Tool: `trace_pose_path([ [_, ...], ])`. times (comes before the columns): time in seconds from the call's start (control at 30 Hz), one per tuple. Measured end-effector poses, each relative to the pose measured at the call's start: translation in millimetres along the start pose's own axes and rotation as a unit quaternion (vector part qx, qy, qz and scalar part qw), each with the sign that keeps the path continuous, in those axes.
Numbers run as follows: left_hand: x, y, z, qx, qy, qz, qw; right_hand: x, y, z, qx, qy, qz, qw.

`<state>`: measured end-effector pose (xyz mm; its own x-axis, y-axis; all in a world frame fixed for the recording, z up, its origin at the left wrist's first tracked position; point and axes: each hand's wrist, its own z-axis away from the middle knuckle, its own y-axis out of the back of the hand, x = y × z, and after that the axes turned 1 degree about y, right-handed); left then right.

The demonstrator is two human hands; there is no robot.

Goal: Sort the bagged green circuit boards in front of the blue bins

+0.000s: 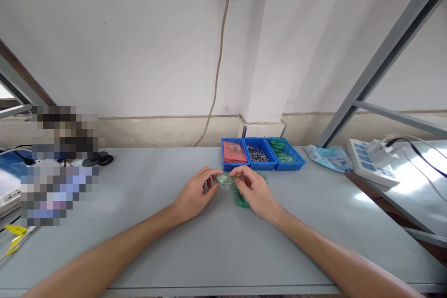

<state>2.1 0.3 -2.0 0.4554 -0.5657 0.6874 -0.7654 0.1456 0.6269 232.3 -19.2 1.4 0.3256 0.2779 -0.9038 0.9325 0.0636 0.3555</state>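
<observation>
Between my two hands is a small clear greenish plastic bag (224, 180) with thin metal pieces showing through it. My left hand (196, 194) pinches its left end between thumb and fingers. At the other end, the thumb and fingers of my right hand (254, 191) are closed on the bag. Beneath my right hand a green plastic bag (240, 198) lies on the table, partly covered, with dark thin pieces inside. Just behind the hands stand a blue bin of red packets (233, 152), one of loose metal pins (257, 154) and one of green bags (281, 150).
The grey table (167, 251) runs along a white wall. To the right lie a light-blue plastic packet (329, 158) and a power strip (370, 163) with plugs. Cables and another power strip (10, 200) are at the left, beside a blurred patch. A cord (220, 56) hangs down the wall.
</observation>
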Motion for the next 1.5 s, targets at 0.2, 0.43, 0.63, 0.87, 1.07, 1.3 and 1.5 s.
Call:
trace_pose_path([
  [0.2,1.9,1.5,0.3,0.001,0.002,0.005,1.0,-0.9,0.0,0.2,-0.003,-0.003,0.008,1.0],
  [0.43,4.2,3.9,-0.1,-0.004,-0.003,0.025,1.0,-5.5,1.8,1.4,-0.009,0.001,0.018,1.0],
  [0.63,3.7,2.9,-0.1,-0.002,-0.019,0.031,0.999,-10.2,3.4,1.8,0.008,0.047,0.037,0.998],
  [0.87,2.4,-0.8,3.4,0.024,0.023,0.066,0.997,-3.5,2.2,0.0,-0.008,-0.01,-0.039,0.999],
  [1.07,5.1,0.9,5.2,-0.001,-0.026,0.025,0.999,-8.7,3.4,-1.7,-0.014,-0.004,-0.115,0.993],
  [1.3,2.1,-0.8,1.5,0.032,-0.044,0.022,0.998,-10.9,4.5,0.2,-0.022,-0.017,-0.077,0.997],
  [1.5,4.6,2.6,-0.5,0.041,-0.009,0.025,0.999,-6.4,3.5,1.6,-0.038,-0.009,-0.051,0.998],
])
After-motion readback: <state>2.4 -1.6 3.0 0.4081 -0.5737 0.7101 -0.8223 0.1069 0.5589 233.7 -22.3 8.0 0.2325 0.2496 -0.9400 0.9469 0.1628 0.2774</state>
